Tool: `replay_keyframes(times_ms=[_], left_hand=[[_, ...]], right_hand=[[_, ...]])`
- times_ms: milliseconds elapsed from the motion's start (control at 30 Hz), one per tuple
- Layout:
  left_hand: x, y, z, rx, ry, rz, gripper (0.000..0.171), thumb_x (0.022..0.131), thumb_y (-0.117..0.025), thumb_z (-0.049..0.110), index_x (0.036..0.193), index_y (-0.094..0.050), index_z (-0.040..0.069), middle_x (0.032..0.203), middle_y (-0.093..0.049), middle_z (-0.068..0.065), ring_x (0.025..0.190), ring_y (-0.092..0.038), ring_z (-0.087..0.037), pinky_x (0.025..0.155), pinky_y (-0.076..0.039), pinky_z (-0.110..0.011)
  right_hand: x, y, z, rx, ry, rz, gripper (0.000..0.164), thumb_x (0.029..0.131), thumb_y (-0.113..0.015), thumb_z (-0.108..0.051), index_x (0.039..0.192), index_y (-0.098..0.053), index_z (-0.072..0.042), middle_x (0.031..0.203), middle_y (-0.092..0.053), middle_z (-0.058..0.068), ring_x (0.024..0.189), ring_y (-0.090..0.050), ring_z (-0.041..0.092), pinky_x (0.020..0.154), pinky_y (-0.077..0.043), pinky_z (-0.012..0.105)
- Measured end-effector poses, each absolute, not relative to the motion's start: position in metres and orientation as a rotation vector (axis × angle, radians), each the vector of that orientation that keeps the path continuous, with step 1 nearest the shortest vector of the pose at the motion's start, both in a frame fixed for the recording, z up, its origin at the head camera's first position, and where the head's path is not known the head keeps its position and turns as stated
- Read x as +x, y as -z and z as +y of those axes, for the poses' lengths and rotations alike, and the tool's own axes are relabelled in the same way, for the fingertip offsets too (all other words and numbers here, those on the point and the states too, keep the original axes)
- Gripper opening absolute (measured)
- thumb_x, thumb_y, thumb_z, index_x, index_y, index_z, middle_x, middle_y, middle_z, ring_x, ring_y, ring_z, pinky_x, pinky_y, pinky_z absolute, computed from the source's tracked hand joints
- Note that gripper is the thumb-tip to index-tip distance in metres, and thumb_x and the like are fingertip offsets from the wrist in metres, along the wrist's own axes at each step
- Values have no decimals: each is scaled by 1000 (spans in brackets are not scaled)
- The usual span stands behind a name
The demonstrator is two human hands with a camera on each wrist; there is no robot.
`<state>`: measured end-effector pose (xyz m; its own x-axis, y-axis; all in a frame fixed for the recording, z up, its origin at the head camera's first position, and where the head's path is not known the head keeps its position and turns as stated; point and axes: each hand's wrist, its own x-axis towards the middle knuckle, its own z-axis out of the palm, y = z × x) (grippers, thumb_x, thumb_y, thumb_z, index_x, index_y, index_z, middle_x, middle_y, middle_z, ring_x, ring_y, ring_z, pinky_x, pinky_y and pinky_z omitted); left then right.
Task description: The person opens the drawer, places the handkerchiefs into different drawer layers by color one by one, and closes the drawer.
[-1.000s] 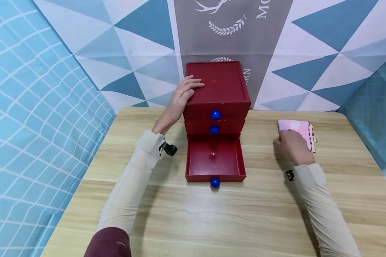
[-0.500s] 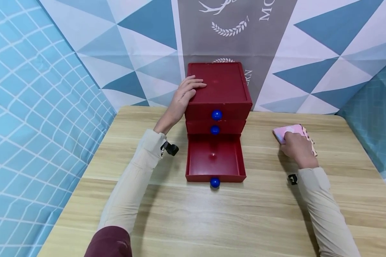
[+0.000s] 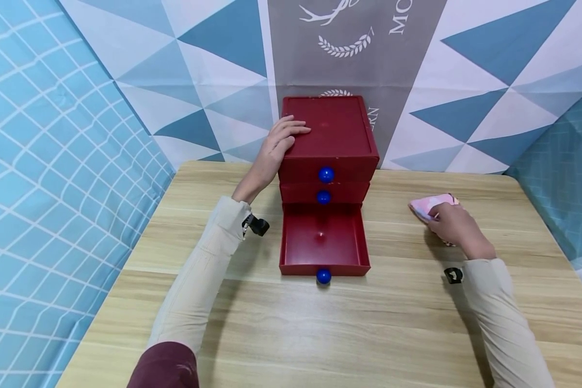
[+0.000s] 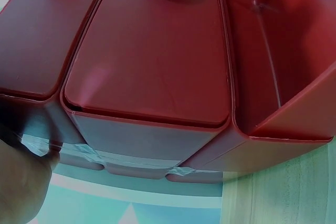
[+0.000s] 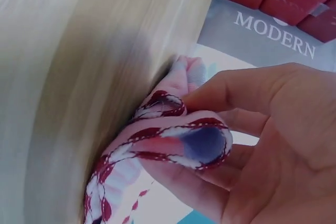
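A red drawer cabinet with blue round knobs stands at the back of the table. Its bottom drawer is pulled out and holds nothing. My left hand rests on the cabinet's top left edge, fingers laid out over the top; the left wrist view catches only part of that hand against the cabinet's side. To the right, my right hand pinches a folded pink cloth between thumb and fingers. In the right wrist view the cloth is bunched and curled, with a dark red and white stitched border.
The wooden table reaches back to a patterned wall covering. Blue checked sheeting hangs at the left and the right side. The open drawer lies between the two hands.
My right hand has closed on the cloth and drawn it slightly toward the person, turning and bunching it. The left hand and the cabinet have stayed in place.
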<state>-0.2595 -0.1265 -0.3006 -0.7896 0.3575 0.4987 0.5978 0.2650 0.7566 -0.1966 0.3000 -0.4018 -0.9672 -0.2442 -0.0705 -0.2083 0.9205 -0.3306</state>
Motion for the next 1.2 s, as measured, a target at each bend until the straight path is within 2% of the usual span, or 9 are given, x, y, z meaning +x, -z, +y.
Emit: replay_keyframes(times_ms=[100, 167, 333, 600, 900, 1200], left_hand=[[-251, 292, -125, -897, 1544, -2309, 41, 101, -35, 9, 130, -62, -3, 146, -48, -18, 148, -22, -25, 118, -14, -28], [-241, 284, -123, -898, 1559, -2310, 41, 100, -35, 4, 129, -60, -8, 146, -47, -24, 147, -21, -34, 118, -14, -28], [-241, 284, -123, -891, 1563, -2302, 41, 99, -36, 4, 129, -61, -8, 145, -47, -24, 147, -22, -34, 118, -14, -28], [-241, 283, -123, -897, 1559, -2297, 41, 99, -35, 4, 128, -61, -8, 144, -48, -24, 147, -22, -35, 118, -14, -28], [-241, 284, -123, -898, 1561, -2297, 41, 99, -35, 5, 128, -61, -9, 145, -48, -24, 147, -22, -34, 119, -14, -28], [-241, 283, -123, -901, 1564, -2294, 41, 99, -35, 3, 128, -61, -9, 145, -47, -24, 147, -22, -35, 119, -14, -28]], right_hand=[[-194, 399, 303, -368, 487, 2975, 22, 93, -61, -9, 99, -69, 10, 82, -67, 18, 69, -56, 30, 68, -45, 49], [-192, 396, 304, -382, 483, 2999, 20, 92, -61, -8, 98, -69, 10, 81, -67, 18, 69, -56, 31, 68, -45, 50], [-189, 387, 306, -429, 471, 3072, 13, 90, -61, -6, 90, -68, 6, 74, -62, 12, 68, -52, 30, 65, -42, 47], [-180, 370, 306, -400, 483, 3136, 20, 90, -61, -4, 100, -69, 11, 85, -64, 24, 68, -53, 32, 62, -43, 47], [-166, 353, 298, -391, 552, 3211, 26, 90, -57, 1, 107, -67, 17, 101, -64, 37, 82, -61, 41, 70, -48, 60], [-150, 334, 291, -419, 593, 3265, 25, 90, -59, 1, 107, -67, 17, 101, -63, 36, 84, -62, 44, 69, -49, 59]])
